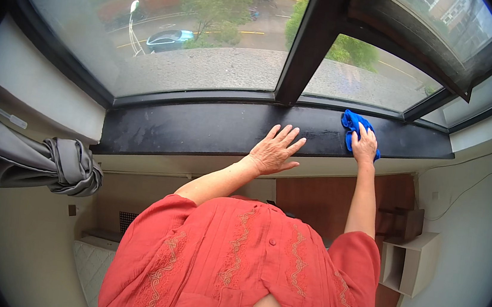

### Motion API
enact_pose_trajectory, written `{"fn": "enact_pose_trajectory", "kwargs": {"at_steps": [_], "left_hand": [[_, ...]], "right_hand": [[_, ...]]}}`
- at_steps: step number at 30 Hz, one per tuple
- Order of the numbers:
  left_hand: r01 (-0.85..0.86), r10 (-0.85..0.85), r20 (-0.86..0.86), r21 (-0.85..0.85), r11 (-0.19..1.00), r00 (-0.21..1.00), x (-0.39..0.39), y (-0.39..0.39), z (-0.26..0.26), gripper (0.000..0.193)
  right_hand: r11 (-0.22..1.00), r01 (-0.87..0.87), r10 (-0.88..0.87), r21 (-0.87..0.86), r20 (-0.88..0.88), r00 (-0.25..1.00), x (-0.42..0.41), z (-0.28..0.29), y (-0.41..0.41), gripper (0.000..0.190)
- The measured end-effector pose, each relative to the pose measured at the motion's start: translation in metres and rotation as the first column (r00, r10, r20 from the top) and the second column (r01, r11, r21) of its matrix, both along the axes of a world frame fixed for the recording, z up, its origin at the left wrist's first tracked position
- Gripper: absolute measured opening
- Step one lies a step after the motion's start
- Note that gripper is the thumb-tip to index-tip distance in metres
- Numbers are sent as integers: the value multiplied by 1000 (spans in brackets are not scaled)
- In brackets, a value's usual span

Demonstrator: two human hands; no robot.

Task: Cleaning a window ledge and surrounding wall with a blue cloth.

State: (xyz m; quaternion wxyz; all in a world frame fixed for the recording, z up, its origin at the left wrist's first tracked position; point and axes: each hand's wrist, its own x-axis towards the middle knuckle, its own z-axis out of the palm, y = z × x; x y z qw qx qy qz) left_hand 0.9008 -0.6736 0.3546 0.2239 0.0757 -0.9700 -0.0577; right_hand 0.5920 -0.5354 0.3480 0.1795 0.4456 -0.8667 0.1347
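A black windowsill [204, 124] runs across the view beneath the window, with faint smudges and streaks on its surface. My right hand [365, 144] presses a crumpled blue cloth [352, 121] onto the sill toward its right part. Part of the cloth is hidden under the palm and fingers. My left hand [274, 151] lies at the sill's front edge near the middle, fingers spread, holding nothing. Its fingertips reach over the black surface, a short way left of the cloth.
Dark frames hold the window glass [202, 59]; a sash [438, 34] tilts open at upper right. A knotted grey curtain [73, 167] hangs at left. Below stand a mattress [89, 267], a small white cabinet [424, 266] and a dark wooden stool [409, 225]. Cables [471, 188] run along the right wall.
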Motion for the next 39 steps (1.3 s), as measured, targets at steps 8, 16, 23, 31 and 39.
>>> {"fn": "enact_pose_trajectory", "kwargs": {"at_steps": [8, 16, 23, 31, 39], "left_hand": [[-68, 69, -38, 20, 997, 997, 0, 1, 8, 72], [-176, 176, 14, -12, 984, 984, -6, 5, 6, 74], [-227, 235, 73, -97, 969, 969, -6, 8, 5, 73], [-237, 258, 118, -169, 957, 959, -9, 8, 0, 73], [-247, 268, 78, -211, 946, 960, -7, 4, -3, 70]], "right_hand": [[948, -305, 303, -94, -42, 952, 89, 17, -67, 42], [823, -560, 558, -100, -48, 829, 97, 15, -47, 43], [931, -348, 365, 108, -260, 894, -42, 25, 11, 40], [965, 214, -226, -154, -69, 972, -136, -4, 61, 37], [961, 88, -107, -263, -61, 992, -106, -13, 61, 35]]}}
